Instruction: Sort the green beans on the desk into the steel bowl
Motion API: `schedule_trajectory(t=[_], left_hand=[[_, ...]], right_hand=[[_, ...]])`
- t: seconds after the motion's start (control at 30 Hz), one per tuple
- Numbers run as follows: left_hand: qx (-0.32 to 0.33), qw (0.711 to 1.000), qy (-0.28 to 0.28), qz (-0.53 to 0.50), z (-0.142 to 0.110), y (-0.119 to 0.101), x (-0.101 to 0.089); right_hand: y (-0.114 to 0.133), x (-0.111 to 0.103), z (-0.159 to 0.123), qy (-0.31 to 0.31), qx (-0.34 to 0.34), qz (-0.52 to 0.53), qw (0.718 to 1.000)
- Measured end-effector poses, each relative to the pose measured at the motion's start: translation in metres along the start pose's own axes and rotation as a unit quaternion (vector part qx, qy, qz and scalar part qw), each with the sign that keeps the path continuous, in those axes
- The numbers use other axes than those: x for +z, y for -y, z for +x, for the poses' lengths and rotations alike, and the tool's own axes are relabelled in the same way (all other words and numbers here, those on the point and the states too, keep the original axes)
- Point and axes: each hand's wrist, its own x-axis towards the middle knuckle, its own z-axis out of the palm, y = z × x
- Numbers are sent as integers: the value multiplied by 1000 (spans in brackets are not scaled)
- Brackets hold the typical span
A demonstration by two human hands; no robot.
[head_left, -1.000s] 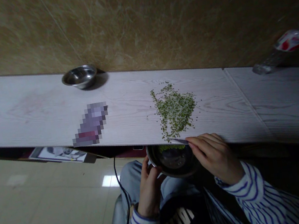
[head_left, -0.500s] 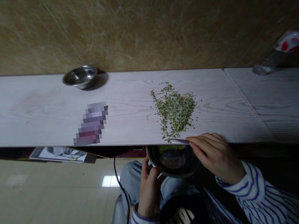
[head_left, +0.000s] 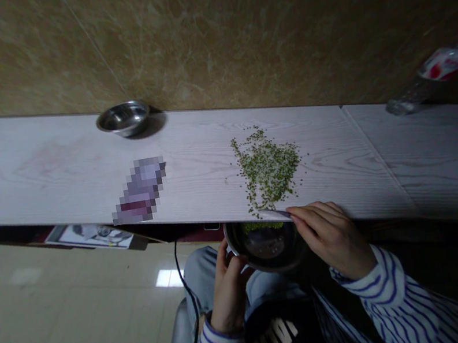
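Note:
A loose heap of small green beans mixed with white grains (head_left: 270, 167) lies on the pale wooden counter (head_left: 197, 165). Below the counter's front edge, my left hand (head_left: 230, 288) grips the rim of a metal bowl (head_left: 268, 250), which has some green beans inside at its far side. My right hand (head_left: 332, 236) is closed on a thin, flat, pointed strip (head_left: 275, 213), perhaps a blade or scraper; its exact kind is unclear. The strip lies along the counter's edge, its tip touching the nearest beans, above the bowl.
A second metal bowl (head_left: 123, 119) stands by the wall. Left of the heap lies a pixelated flat rectangle (head_left: 139, 190). A clear plastic bottle (head_left: 428, 76) lies at the right. Printed material (head_left: 90, 235) sticks out under the counter, and a black cable (head_left: 181, 279) hangs down.
My right hand and the thin strip have shifted very slightly to the right. The bean heap and my left hand on the bowl look the same.

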Motion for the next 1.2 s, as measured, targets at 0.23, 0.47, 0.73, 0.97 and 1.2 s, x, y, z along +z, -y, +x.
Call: schedule_trajectory(t=[0.23,0.47,0.73,0.97,1.2], left_hand=[[-2,1000,6,2,0,0,0],[5,1000,10,6,0,-1,1],[-3,1000,-9,2,1,0,-1],[-5,1000,-5,2,0,-1,-1],[-2,1000,-10,16,0,-4,-1]], right_hand=[[2,0,-2,11,10,10,1000],[2,2,-1,15,11,16,1000],[3,5,0,21,13,14,1000],[2,7,1,-1,16,0,1000],[5,7,4,-18,32,-10,999]])
